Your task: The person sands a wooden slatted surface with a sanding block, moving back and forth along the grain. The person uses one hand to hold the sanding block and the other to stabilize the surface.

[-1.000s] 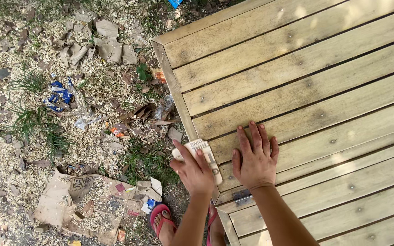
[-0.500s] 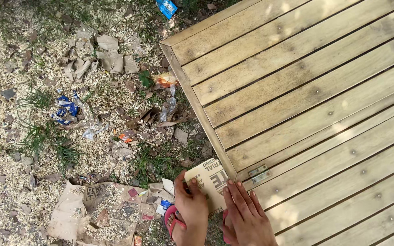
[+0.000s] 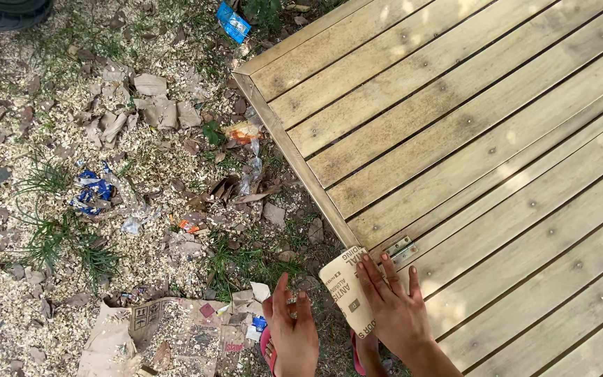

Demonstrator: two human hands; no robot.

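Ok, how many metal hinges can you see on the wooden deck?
1: a hinge sits on the deck edge, just above the right hand pressing the sandpaper. Others may lie outside the frame.

Sandpaper sheet (image 3: pixel 347 290): one piece, tan paper backing facing up with dark printed lettering, roughly rectangular and curved as though folded or wrapped. It lies at the near edge of the slatted wooden surface (image 3: pixel 469 139), just beside a small metal hinge (image 3: pixel 399 248), overhanging the edge toward the ground. Its right side and lower end are covered by the right hand (image 3: pixel 396 311), fingers (image 3: pixel 371 276) pressed flat on it.
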